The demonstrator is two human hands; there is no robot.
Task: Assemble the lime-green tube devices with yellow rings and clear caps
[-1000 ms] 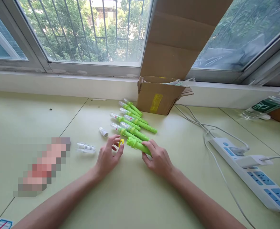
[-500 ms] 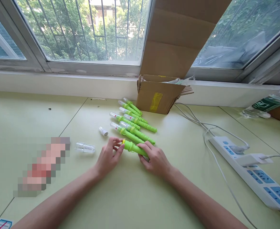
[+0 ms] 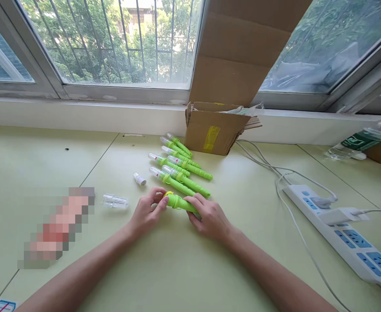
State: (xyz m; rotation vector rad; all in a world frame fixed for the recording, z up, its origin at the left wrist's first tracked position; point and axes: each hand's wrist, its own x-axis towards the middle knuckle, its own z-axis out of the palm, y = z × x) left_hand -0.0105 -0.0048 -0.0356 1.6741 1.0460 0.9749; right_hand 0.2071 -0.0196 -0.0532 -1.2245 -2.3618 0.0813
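The green handle (image 3: pixel 183 203) lay near the centre of the frame, its long axis running close to level, with a slight fall from left to right. Its threaded end pointed left and a little upward; the opposite end was covered by the right hand (image 3: pixel 210 216), whose thumb and fingers were closed round it. At the threaded end, the left hand (image 3: pixel 148 210) pinched a yellow ring (image 3: pixel 168 193) between thumb and fingertips; whether the ring was fully seated could not be determined.

Just above the handle, a group of green sticks (image 3: pixel 190 167) with transparent tips slanted similarly, tips toward the upper left. A white fitting (image 3: pixel 140 179) and a clear cap (image 3: pixel 115 201) lay left of centre. The cardboard box (image 3: pixel 211 136) bounded the upper centre, beside the white sill (image 3: pixel 79 113) at the far table edge. The tabletop (image 3: pixel 177 268) ran between both forearms to the bottom edge, and extended from the right hand to the power strip (image 3: pixel 349 244) at right.
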